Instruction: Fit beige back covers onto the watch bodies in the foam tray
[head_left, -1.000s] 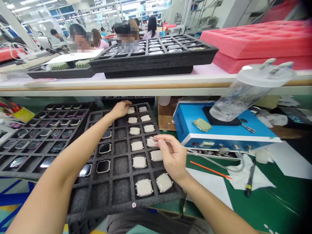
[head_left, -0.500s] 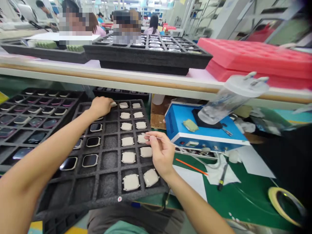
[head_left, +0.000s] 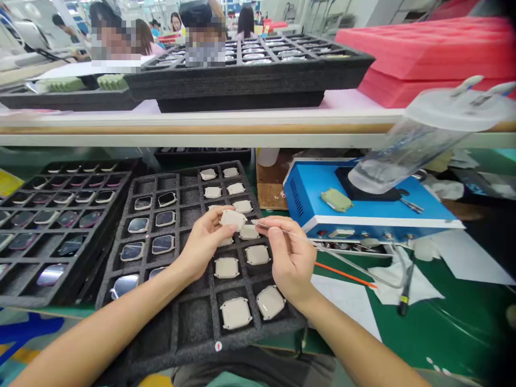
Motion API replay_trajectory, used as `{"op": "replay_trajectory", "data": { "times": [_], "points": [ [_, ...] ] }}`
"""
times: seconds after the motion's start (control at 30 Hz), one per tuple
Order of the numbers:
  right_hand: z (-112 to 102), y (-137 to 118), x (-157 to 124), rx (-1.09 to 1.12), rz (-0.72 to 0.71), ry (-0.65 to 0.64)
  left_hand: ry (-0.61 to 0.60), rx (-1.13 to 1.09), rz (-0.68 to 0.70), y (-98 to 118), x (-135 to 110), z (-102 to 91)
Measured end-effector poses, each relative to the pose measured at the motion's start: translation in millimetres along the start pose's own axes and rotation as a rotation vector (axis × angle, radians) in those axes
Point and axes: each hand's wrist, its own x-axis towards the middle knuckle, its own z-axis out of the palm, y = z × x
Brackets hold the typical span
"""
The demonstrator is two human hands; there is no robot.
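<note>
My left hand (head_left: 205, 239) is closed on a cream smartwatch case (head_left: 234, 221), pinched between thumb and fingers above the black foam tray (head_left: 195, 318). Close to that case, the tip of a thin pale stick (head_left: 264, 224) sticks out from my right hand (head_left: 293, 255), whose fingers are closed around it. Whether the tip touches the case I cannot tell. More cream watch cases (head_left: 226, 267) lie in the tray's two right columns. Dark-screened watches (head_left: 132, 251) fill pockets on its left side.
A second black tray of watches (head_left: 24, 279) stands at left. To the right are a blue box device (head_left: 314, 199) with a tilted clear canister (head_left: 403, 148), an orange stick (head_left: 346, 275) and a black pen-like tool (head_left: 406, 290). A shelf (head_left: 201, 129) crosses above, bearing trays and pink foam (head_left: 427, 59).
My left hand has come from the tray's far end toward me and right, bringing a cream watch case beside the stick tip. My right hand still holds the stick. The view has shifted.
</note>
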Motion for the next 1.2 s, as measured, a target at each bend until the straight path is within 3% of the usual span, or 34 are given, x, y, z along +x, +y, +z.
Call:
{"op": "replay_trajectory", "data": {
  "times": [0.33, 1.2],
  "points": [
    [-2.2, -1.9, 0.4, -0.067, 0.011, -0.017, 0.049, 0.002, -0.022, -0.3, -7.4, 3.3],
    [-1.8, -2.0, 0.2, -0.031, -0.017, 0.017, -0.084, -0.138, 0.031, -8.0, -6.5, 0.9]
  ]
}}
